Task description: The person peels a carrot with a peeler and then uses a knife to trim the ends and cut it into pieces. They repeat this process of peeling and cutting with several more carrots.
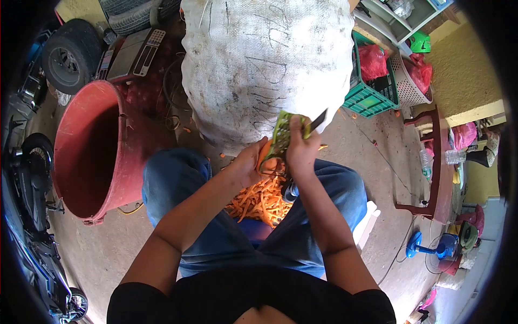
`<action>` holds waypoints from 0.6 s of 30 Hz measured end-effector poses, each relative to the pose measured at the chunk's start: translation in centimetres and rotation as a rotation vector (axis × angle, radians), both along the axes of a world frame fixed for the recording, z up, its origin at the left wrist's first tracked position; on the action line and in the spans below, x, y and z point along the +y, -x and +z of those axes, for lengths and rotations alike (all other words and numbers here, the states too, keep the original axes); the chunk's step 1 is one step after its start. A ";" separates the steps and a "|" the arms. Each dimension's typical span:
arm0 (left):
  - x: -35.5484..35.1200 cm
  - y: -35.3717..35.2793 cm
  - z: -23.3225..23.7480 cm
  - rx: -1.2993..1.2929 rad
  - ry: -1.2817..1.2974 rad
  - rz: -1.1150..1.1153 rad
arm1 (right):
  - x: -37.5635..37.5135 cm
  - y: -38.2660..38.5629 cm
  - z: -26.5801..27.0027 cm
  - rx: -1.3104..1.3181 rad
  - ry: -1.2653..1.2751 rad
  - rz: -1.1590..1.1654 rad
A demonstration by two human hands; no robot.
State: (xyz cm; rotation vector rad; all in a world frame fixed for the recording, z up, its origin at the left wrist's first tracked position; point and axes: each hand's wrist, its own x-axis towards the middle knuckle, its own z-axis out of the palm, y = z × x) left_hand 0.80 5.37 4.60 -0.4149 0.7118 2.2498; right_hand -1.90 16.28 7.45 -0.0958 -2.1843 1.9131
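Note:
Between my knees, my left hand (250, 163) is closed around an orange carrot (263, 153). My right hand (302, 148) grips a flat green grater (281, 132) full of holes, which overlaps the carrot. A knife (319, 120) with a dark blade and a green handle also juts from the right hand, pointing up and right. Below both hands lies a heap of carrot strips (261, 201), partly hidden by my forearms and legs. The container or surface under the strips is hard to make out.
A large white woven sack (264, 70) stands directly ahead. To the left is a big red tub (116, 162), with a scale (135, 56) and a tyre (70, 56) behind it. At the right are a green crate (369, 100), a wooden bench (440, 178) and a blue fan (445, 247).

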 end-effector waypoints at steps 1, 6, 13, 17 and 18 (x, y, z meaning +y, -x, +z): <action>0.2 -0.2 0.6 -0.040 0.045 0.100 | -0.3 -0.2 -0.3 -0.001 0.001 0.000; -0.2 -0.5 -0.2 0.018 0.104 0.057 | -0.6 0.1 -0.9 0.109 -0.183 -0.031; -0.1 -1.5 1.0 0.078 0.134 -0.222 | 3.6 5.1 -1.1 -0.150 0.027 -0.294; -0.7 -0.5 -0.1 0.031 -0.019 -0.095 | 3.0 3.9 -0.9 -0.159 0.241 -0.240; -0.9 -0.2 -1.1 0.007 -0.077 -0.098 | 1.9 2.7 0.6 -0.193 0.252 -0.183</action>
